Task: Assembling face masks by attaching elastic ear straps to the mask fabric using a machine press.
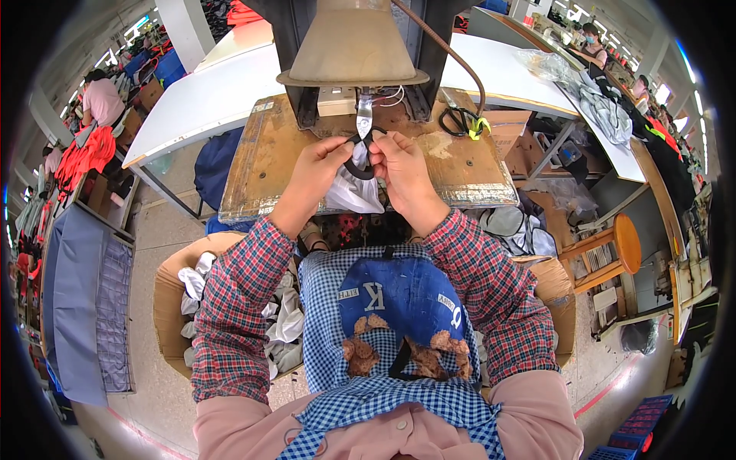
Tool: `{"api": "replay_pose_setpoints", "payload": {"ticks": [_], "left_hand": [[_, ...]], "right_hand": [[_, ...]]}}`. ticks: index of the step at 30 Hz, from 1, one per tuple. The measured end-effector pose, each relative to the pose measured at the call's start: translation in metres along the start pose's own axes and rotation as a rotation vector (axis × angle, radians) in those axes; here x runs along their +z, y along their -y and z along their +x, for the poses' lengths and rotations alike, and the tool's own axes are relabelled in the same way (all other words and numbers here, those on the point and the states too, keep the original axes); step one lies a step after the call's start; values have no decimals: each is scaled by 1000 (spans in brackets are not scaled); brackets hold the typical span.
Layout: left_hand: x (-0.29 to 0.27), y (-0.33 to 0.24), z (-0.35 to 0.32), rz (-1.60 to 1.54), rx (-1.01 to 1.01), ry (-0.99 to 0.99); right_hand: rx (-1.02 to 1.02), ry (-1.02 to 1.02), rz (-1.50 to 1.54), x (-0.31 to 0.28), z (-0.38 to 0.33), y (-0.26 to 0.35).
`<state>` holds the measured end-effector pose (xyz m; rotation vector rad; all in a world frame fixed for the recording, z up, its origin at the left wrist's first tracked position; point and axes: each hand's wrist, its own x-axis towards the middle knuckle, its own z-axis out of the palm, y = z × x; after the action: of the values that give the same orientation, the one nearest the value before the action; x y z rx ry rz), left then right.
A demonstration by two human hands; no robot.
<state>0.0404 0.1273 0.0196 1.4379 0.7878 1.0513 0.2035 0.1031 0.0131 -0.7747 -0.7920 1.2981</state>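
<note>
Both your hands, left (320, 165) and right (400, 162), pinch a white cloth piece (354, 192), apparently black-trimmed, over the worktop (253, 161).

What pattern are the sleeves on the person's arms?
Red, white and dark plaid sleeves, clearest in the head view.

The person wears red-and-blue plaid sleeves, a blue-and-white checked apron with a blue patch, and pink trousers.

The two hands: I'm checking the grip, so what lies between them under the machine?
In the head view, a black band loop on a white fabric piece spans between the left hand and right hand, under the machine's metal tip.
</note>
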Motion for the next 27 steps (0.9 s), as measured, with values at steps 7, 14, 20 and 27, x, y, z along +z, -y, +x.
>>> {"api": "replay_pose_setpoints", "payload": {"ticks": [7,14,20,27], "left_hand": [[-2,0,1,-3,-14,-17],[0,-10,-10,-11,32,-45],[-6,-14,-58,-75,-95,-68],[94,-33,-110,426,491,492]], "right_hand": [[-3,4,5,-1,3,-1],[0,-45,43,-2,-10,11],[94,-57,-12,-55,-76,2],[213,-3,-194,-110,-180,-111]]}}
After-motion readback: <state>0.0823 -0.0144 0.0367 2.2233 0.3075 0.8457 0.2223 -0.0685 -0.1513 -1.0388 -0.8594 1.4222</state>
